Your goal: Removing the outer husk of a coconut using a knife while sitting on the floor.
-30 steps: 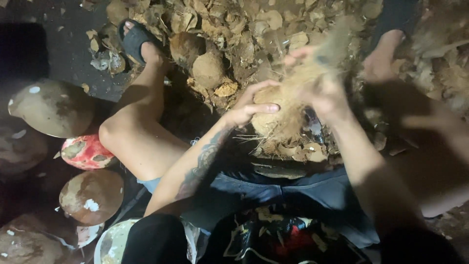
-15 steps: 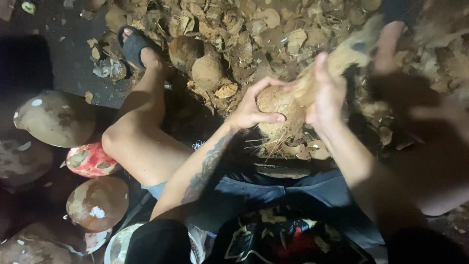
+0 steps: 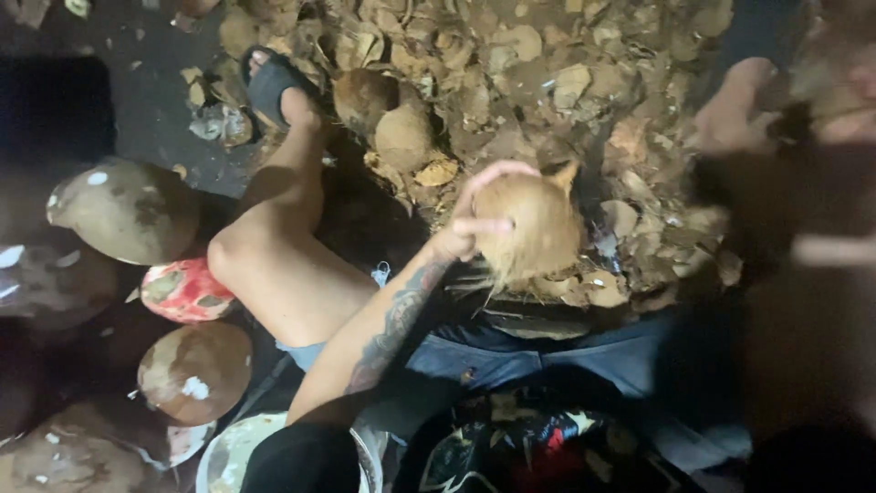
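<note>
Coconut (image 3: pixel 529 230), round, tan and fibrous, gripped by left hand (image 3: pixel 470 224) with fingers curled around its side, above a heap of dry husk pieces (image 3: pixel 584 82). Right hand a blur at the frame's edge, grip impossible to tell. Dark ground (image 3: pixel 137 100); smooth whole coconuts (image 3: pixel 123 208) nearby.

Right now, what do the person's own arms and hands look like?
The left hand is bare, with no glove or ring visible. The left forearm is uncovered and bears a dark tattoo along it. The right hand is only a motion blur, so nothing worn on it can be made out.
</note>
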